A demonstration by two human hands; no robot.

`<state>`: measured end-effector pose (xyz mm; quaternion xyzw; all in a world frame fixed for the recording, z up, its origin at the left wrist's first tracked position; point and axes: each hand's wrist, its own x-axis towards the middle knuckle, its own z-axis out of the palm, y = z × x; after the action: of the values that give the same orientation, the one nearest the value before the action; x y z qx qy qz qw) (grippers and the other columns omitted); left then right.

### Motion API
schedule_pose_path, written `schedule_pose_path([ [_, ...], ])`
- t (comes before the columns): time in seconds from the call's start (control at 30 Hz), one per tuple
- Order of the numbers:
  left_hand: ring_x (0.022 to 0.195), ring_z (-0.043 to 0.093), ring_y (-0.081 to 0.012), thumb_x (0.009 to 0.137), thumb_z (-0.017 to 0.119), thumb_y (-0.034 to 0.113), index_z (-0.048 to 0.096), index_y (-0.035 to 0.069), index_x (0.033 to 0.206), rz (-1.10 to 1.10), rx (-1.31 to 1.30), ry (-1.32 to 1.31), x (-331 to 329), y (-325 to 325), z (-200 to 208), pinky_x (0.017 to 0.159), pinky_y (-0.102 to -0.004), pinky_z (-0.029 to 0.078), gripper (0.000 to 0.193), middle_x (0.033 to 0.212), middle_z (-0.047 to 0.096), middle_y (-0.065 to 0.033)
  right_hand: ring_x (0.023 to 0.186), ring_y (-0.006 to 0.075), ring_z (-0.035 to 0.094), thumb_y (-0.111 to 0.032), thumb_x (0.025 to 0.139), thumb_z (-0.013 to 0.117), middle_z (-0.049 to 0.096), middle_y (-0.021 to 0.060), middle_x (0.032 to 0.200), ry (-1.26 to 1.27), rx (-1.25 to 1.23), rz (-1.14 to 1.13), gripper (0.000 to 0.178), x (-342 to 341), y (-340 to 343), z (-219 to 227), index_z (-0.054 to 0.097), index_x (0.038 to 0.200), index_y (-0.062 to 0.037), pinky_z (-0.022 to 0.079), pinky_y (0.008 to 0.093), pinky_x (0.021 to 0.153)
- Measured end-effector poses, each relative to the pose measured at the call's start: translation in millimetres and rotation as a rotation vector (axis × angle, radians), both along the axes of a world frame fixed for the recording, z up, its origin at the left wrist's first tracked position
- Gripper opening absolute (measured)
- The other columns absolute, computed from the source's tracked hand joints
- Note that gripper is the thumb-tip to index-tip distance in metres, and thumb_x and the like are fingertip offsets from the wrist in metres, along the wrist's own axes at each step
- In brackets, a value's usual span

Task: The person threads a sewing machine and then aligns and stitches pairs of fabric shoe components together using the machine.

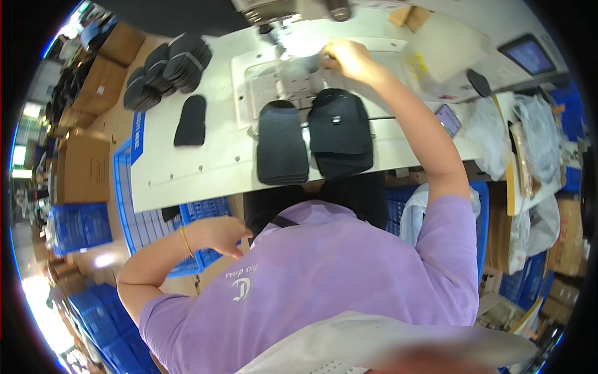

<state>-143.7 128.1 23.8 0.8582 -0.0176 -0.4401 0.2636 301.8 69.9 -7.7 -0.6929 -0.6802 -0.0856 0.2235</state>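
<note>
The right hand (352,61) is curled by the sewing machine (271,31); its grip cannot be told. On its near side, black pieces (283,143) are stacked on the bench (215,165). The left hand (219,235) is loosely spread.

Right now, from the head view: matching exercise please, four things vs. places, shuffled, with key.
Things
1. right hand
2. left hand
3. single black piece
4. phone

Places
A. lying apart on the left part of the white table
B. off the table, beside the purple shirt
C. toward the table's right end
D. raised beside the machine head

Pairs: 1-D, 2-B, 3-A, 4-C
</note>
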Motion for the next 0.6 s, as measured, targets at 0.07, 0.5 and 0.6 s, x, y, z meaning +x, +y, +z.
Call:
schedule_pose_path([
  [0.07, 0.082, 0.071, -0.0228, 0.084, 0.072, 0.019, 0.07, -0.001, 0.107, 0.201, -0.195, -0.086, 18.6, 23.9, 23.2, 0.075, -0.0328, 0.057, 0.03, 0.092, 0.073, -0.0145, 0.088, 0.0314, 0.065, -0.029, 0.082, 0.072, 0.066, 0.012, 0.089, -0.028, -0.227, -0.033, 0.025, 12.9, 42.1, -10.8, 0.069, 0.099, -0.0111, 0.052, 0.0412, 0.075],
  [0.5, 0.067, 0.058, -0.0204, 0.075, 0.082, 0.043, 0.06, -0.003, 0.084, 1.045, 0.602, -0.708, 45.0, 262.2, -72.9, 0.063, -0.0318, 0.047, 0.052, 0.074, 0.06, -0.0114, 0.084, 0.0342, 0.058, -0.031, 0.071, 0.082, 0.059, 0.013, 0.088, -0.079, 0.198, -0.936, 0.045, -92.6, -223.8, -18.0, 0.059, 0.098, -0.004, 0.044, 0.0442, 0.07],
  [0.6, 0.065, 0.049, -0.0134, 0.074, 0.085, 0.033, 0.054, 0.002, 0.074, 1.085, 0.532, -0.676, 62.1, 252.5, -65.1, 0.059, -0.0282, 0.041, 0.044, 0.069, 0.054, -0.0049, 0.084, 0.0336, 0.059, -0.035, 0.067, 0.084, 0.06, 0.0137, 0.088, -0.022, 0.151, -1.144, 0.051, -97.9, -271.7, -35.6, 0.057, 0.095, -0.0031, 0.043, 0.0437, 0.071],
])
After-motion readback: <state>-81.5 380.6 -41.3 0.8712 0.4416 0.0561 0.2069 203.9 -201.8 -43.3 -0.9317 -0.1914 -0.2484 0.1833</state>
